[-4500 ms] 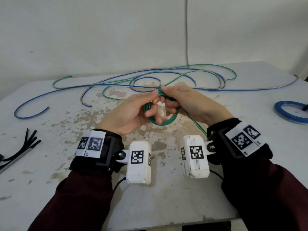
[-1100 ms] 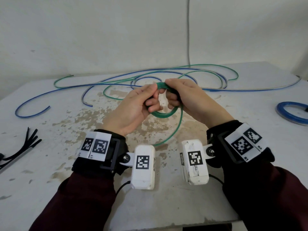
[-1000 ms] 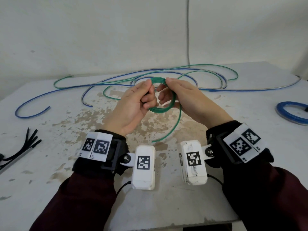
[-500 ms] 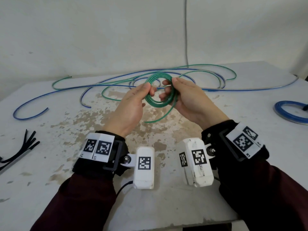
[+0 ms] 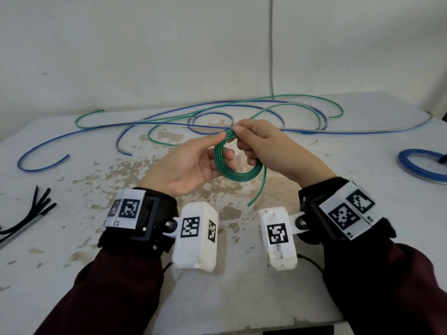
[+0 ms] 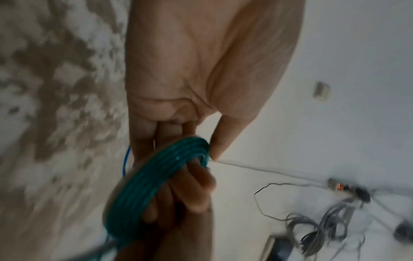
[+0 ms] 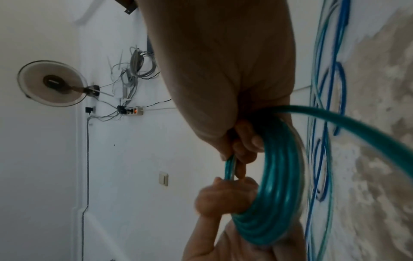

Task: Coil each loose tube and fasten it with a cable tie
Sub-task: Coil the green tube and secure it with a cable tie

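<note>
My left hand (image 5: 191, 163) and right hand (image 5: 268, 146) both grip the green tube coil (image 5: 238, 174) above the worktop (image 5: 72, 238), its loose end hanging.

Loose tubes blocked the far table, near side open

Loose blue and green tubes (image 5: 242, 110) sprawled across the back of the table (image 5: 242, 298); cable ties (image 5: 31, 213) lay at the left edge, a blue coil (image 5: 420, 165) at the right edge. Bare tabletop lay between them, under and in front of both wrists.
</note>
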A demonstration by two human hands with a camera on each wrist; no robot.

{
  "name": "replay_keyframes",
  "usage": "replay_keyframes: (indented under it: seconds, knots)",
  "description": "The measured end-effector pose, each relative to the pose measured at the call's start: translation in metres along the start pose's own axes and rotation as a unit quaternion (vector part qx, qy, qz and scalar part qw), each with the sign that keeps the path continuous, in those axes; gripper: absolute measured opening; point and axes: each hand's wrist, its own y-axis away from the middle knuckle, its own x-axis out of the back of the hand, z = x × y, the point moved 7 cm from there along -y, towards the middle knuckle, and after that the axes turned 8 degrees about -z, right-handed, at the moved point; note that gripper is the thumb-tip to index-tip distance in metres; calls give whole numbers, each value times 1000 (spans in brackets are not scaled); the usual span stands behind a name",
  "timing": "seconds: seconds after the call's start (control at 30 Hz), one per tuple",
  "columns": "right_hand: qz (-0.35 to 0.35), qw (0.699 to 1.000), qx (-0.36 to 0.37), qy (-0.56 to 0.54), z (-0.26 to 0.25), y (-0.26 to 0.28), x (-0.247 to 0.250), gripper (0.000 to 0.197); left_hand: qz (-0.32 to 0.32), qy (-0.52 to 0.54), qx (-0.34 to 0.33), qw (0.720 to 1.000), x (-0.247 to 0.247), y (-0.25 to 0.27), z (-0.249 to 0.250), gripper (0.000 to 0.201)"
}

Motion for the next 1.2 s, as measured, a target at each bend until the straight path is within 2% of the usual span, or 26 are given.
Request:
replay_keyframes:
  seconds: [0.07,0.17,0.27,0.33,0.47,0.57,0.67,0.9,1.03,1.13,1.2]
  knots:
    - [10,1000,2,-9,-1,0,2,22,-11,34,-18,999,-4,-3,1,14]
    - [16,997,-2,-78,3,-1,-1,12,44,9,-65,997,2,-5,5,23]
    - [7,988,-33,-151,12,-2,-8,21,126,-23,-108,986,12,-2,11,19]
    - [-6,978,-48,-203,13,-2,-13,20,168,-8,-133,977,20,1,16,21]
    - [-52,972,-52,-223,11,-2,-20,23,203,27,-161,965,31,5,21,20]
    - [-50,970,-53,-231,13,-2,-17,16,201,16,-170,965,30,4,20,17]
    - [-41,968,-56,-241,15,-2,-16,18,200,13,-179,963,30,3,19,12]
    - [-47,952,-55,-296,14,-4,-21,31,208,44,-213,954,32,6,24,14]
    - [-10,947,-32,-320,15,-6,-13,31,148,24,-169,974,25,1,20,13]
    - [13,956,-23,-293,16,-9,-3,33,128,12,-132,983,22,1,17,8]
    - [0,965,-26,-263,16,-8,-2,33,113,-9,-101,988,20,1,15,11]
